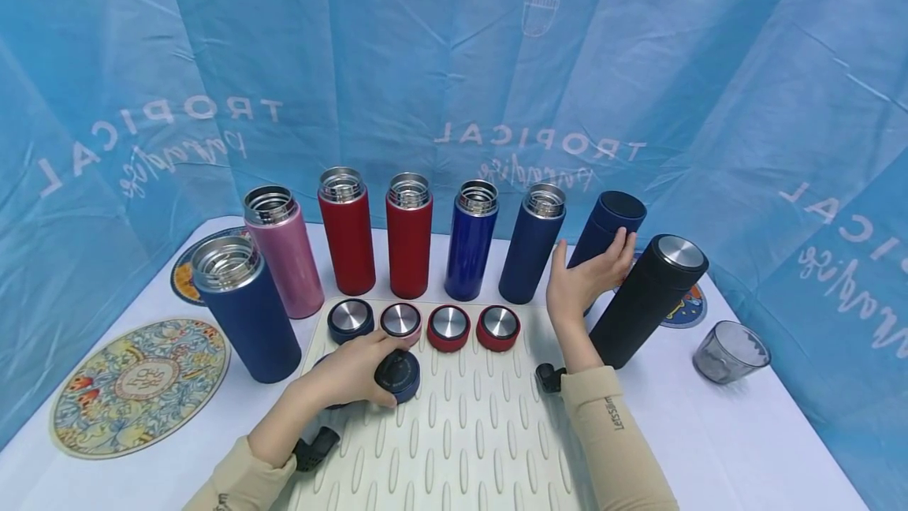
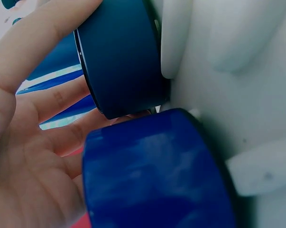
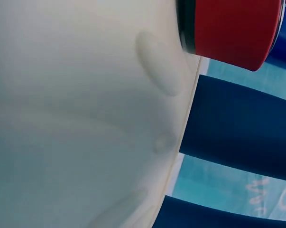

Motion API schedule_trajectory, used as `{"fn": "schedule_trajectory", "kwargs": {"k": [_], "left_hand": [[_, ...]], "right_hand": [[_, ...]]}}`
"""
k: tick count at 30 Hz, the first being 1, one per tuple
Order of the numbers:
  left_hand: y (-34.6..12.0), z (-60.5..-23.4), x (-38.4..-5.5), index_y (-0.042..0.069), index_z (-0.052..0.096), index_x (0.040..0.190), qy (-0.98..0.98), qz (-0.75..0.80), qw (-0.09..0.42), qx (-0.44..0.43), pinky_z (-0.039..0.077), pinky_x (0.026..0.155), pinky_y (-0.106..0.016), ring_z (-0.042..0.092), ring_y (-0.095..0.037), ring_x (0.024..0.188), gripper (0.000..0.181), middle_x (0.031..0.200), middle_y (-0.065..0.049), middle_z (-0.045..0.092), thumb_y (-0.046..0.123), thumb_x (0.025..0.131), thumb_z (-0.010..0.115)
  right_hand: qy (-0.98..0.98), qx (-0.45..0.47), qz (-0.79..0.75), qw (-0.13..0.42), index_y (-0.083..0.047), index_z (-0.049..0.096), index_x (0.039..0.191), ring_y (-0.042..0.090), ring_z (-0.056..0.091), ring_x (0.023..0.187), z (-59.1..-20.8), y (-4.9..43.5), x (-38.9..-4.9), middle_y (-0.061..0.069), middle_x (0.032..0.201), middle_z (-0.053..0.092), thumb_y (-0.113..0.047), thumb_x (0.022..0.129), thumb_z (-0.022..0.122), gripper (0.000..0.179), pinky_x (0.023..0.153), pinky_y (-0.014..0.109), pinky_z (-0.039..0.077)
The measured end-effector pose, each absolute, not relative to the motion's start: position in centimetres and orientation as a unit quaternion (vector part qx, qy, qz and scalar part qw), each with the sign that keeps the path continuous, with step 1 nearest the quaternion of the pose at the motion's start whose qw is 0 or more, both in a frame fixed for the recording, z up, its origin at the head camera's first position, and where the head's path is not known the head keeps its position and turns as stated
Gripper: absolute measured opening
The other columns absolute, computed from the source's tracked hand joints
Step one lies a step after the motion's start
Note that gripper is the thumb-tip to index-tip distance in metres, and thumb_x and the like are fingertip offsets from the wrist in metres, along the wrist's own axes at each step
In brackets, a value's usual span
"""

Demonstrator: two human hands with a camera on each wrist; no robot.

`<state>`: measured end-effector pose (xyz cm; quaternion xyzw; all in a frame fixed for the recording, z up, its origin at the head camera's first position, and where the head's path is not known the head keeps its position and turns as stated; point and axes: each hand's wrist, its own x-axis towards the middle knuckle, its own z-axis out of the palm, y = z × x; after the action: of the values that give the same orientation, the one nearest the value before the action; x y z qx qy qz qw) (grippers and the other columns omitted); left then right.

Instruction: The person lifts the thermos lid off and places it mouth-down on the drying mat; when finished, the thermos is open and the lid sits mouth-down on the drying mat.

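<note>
My left hand (image 1: 355, 373) pinches a dark blue lid (image 1: 399, 375) on the ribbed cream mat (image 1: 454, 448), thumb on its near side and fingers behind. In the left wrist view, a shiny blue lid (image 2: 152, 175) sits beside that dark blue lid (image 2: 121, 57), below the palm. My right hand (image 1: 589, 282) is at a navy flask (image 1: 599, 227) with its lid on; thumb and fingers are spread, the fingertips by the lid. Whether they touch it I cannot tell. The right wrist view does not show the hand.
Open flasks in navy, pink, red and blue, such as a red flask (image 1: 409, 243), stand behind the mat. Several steel-topped lids line its far edge, including a red lid (image 1: 448, 328). A capped black flask (image 1: 649, 298) and a glass (image 1: 731, 353) stand right; a round placemat (image 1: 142, 385) lies left.
</note>
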<state>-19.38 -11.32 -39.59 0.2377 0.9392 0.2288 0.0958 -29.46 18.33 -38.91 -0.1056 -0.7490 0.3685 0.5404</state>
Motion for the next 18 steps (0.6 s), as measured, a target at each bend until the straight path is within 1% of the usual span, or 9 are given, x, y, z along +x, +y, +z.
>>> {"fn": "schedule_trajectory", "kwargs": {"k": [5,10,13,16,18], "left_hand": [[-11.4,-39.6,-19.5,0.005,0.055,0.125,0.935,0.225,0.077,0.263,0.045,0.09,-0.048,0.053,-0.032,0.111,0.076,0.123,-0.015,0.054,0.024,0.059,0.087],[-11.4,-39.7,-19.6,0.006,0.055,0.126,0.934,0.224,0.073,0.268,0.046,0.09,-0.048,0.053,-0.032,0.111,0.077,0.123,-0.014,0.055,0.024,0.059,0.087],[-11.4,-39.7,-19.6,0.006,0.054,0.127,0.934,0.222,0.076,0.268,0.045,0.09,-0.048,0.053,-0.032,0.111,0.077,0.123,-0.014,0.054,0.024,0.059,0.087],[-11.4,-39.6,-19.5,0.006,0.054,0.127,0.935,0.222,0.08,0.266,0.045,0.091,-0.048,0.052,-0.032,0.113,0.078,0.124,-0.014,0.054,0.024,0.059,0.087],[-11.4,-39.6,-19.4,0.006,0.054,0.127,0.935,0.222,0.081,0.263,0.044,0.092,-0.049,0.051,-0.032,0.115,0.078,0.124,-0.015,0.054,0.024,0.059,0.087]], "right_hand": [[-0.742,-0.16,0.426,0.493,-0.009,0.006,0.147,0.018,0.003,0.141,-39.3,19.1,-30.3,0.011,0.153,0.005,-0.039,0.086,0.061,0.087,0.113,0.042,0.004],[-0.717,-0.207,0.498,0.442,-0.019,0.001,0.149,0.015,0.006,0.141,-39.8,20.1,-31.2,0.003,0.154,0.006,-0.04,0.081,0.067,0.097,0.113,0.043,0.009],[-0.707,-0.221,0.519,0.428,-0.023,0.002,0.148,0.014,0.012,0.14,-40.0,20.6,-31.5,0.001,0.154,0.009,-0.038,0.079,0.07,0.099,0.112,0.041,0.016],[-0.702,-0.229,0.527,0.421,-0.023,0.009,0.148,0.017,0.023,0.137,-40.1,20.9,-31.6,0.002,0.152,0.018,-0.034,0.077,0.072,0.095,0.109,0.04,0.025],[-0.7,-0.232,0.531,0.418,-0.021,0.013,0.147,0.019,0.028,0.134,-40.0,21.0,-31.5,0.004,0.149,0.023,-0.033,0.077,0.073,0.093,0.107,0.04,0.028]]}}
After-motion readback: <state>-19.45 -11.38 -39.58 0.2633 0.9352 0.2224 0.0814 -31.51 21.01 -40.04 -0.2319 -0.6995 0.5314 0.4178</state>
